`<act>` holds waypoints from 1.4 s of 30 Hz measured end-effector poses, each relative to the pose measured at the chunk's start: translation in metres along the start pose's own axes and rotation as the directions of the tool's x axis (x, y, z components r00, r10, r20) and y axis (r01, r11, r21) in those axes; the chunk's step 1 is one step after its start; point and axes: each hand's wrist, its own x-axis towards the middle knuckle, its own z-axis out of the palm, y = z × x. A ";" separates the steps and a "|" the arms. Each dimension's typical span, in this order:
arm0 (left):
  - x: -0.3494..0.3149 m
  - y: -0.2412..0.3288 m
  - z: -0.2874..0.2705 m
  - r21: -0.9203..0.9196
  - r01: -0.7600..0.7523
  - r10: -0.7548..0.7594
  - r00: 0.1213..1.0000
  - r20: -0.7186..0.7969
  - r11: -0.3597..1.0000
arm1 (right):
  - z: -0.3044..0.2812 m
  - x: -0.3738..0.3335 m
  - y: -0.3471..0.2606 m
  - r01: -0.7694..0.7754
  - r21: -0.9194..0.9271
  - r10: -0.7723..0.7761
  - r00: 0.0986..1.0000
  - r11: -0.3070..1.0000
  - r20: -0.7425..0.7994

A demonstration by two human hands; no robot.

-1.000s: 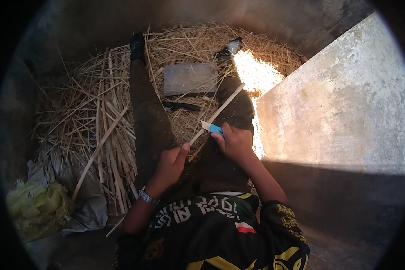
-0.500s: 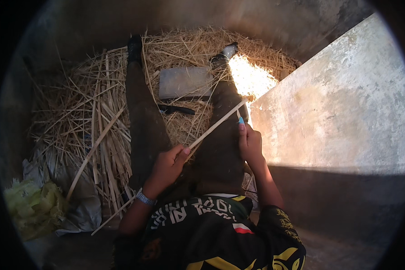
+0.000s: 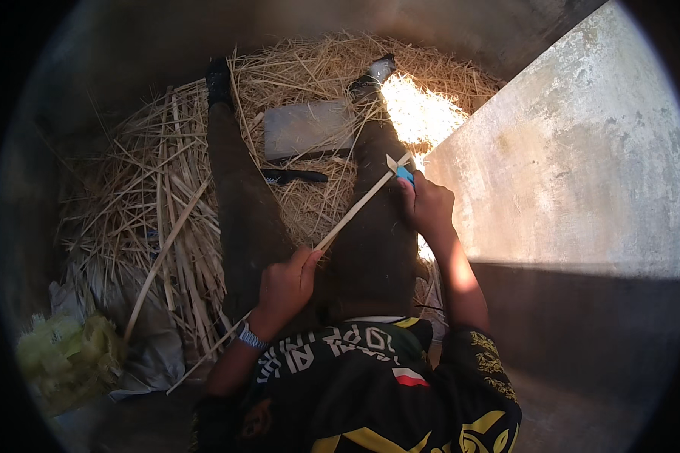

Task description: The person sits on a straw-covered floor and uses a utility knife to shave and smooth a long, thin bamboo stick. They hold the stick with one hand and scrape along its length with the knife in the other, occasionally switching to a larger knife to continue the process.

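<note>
A long, pale strip (image 3: 355, 209), which looks like bamboo, slants across my lap from lower left to upper right. My left hand (image 3: 285, 287) is closed round it, and its tail passes under my left forearm. In my right hand (image 3: 432, 208) is a small knife with a blue handle (image 3: 405, 176), gripped with the thumb along it. Its short blade (image 3: 391, 163) crosses the strip close to the far end, and appears to touch it. My right fingers are partly hidden behind the hand.
Between my legs lie a grey flat block (image 3: 306, 130) and a black-handled tool (image 3: 295, 177) on straw-like shavings (image 3: 310, 208). Many loose strips (image 3: 175, 257) are heaped left of my left leg, near a yellow-green crumpled bundle (image 3: 72, 351). A concrete wall (image 3: 559, 166) rises close on my right.
My right hand has moved away from me and slightly right, bringing the knife from beside the strip to across its far end. My left hand keeps its hold nearly in place.
</note>
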 end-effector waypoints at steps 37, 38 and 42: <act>0.013 -0.007 -0.015 -0.314 0.299 -0.253 0.951 0.180 0.901 | 0.010 0.029 -0.027 -0.086 -0.200 0.100 0.993 0.976 0.061; 0.009 -0.003 -0.015 -0.298 0.297 -0.249 0.950 0.188 0.907 | 0.005 0.046 0.013 -0.317 -0.162 0.305 0.947 0.934 -0.097; -0.001 -0.004 -0.016 -0.209 0.199 -0.171 0.974 0.147 0.957 | -0.058 0.064 0.067 -0.402 0.219 0.452 0.845 0.889 -0.284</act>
